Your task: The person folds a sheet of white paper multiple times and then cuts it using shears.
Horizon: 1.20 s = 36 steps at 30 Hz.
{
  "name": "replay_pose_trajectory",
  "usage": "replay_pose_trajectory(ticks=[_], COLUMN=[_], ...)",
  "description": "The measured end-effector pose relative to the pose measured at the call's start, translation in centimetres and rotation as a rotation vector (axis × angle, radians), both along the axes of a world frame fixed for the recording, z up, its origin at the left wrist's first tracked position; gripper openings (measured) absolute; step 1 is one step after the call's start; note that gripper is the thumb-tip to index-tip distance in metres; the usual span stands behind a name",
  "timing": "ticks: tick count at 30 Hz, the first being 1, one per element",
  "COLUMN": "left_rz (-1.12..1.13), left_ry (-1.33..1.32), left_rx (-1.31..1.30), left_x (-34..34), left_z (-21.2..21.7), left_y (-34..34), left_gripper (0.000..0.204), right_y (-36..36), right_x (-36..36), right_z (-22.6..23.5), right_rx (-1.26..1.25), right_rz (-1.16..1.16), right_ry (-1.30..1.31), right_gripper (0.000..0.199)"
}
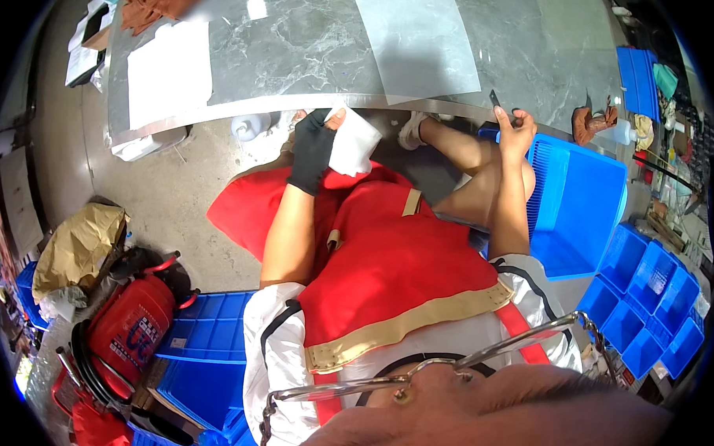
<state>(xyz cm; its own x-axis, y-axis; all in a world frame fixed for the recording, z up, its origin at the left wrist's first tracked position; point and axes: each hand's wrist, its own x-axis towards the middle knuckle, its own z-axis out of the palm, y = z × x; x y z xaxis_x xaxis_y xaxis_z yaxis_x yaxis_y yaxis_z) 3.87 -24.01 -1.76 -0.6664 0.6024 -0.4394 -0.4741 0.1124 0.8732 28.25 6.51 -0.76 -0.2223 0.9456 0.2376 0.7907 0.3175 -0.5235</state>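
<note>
My left hand (pixel 316 146), in a black fingerless glove, is closed on a white cloth (pixel 355 144) just in front of the table's near edge. The cloth hangs in loose folds; whether it is fabric or paper is hard to tell. Over to the right, my bare right hand (pixel 517 134) pinches a slim dark strip-like tool (pixel 494 99), whose tip points up past the table edge. The tool's exact kind does not show. Below my hands, a red apron (pixel 389 253) with tan trim covers my lap.
The grey marbled table (pixel 296 44) bears a white sheet (pixel 171 76), a translucent sheet (pixel 417 32) and brown cloth (pixel 157 8). A brown object (pixel 593 124) lies at its right edge. A blue crate (pixel 580 207) stands at my right; a red fire extinguisher (pixel 132 321) at my left.
</note>
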Motion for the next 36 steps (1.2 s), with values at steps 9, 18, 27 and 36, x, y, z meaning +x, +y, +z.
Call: replay_pose_trajectory(ticks=[9,18,27,36], left_rz=[-0.005,-0.009,0.001,0.039], left_ry=[-0.016,-0.081,-0.128,-0.175], left_rx=[0.001,-0.007,0.048,0.021], left_x=[-0.2,-0.5,-0.6,-0.3], left_z=[0.4,-0.3,1.3,0.9], left_y=[0.2,-0.1,-0.1,0.0], left_gripper=[0.025,0.022,0.02,0.018], right_y=[-1.0,-13.1,-13.7,-13.6], right_x=[1.2,-14.8,-18.4,-19.0], right_z=[-1.9,6.0,2.8,3.3], right_rx=[-0.402,-0.103,0.0,0.123], right_rz=[0.033,1.102,1.409,1.516], right_ry=[0.466,0.133,0.051,-0.056], right_gripper=[0.025,0.021,0.031,0.029])
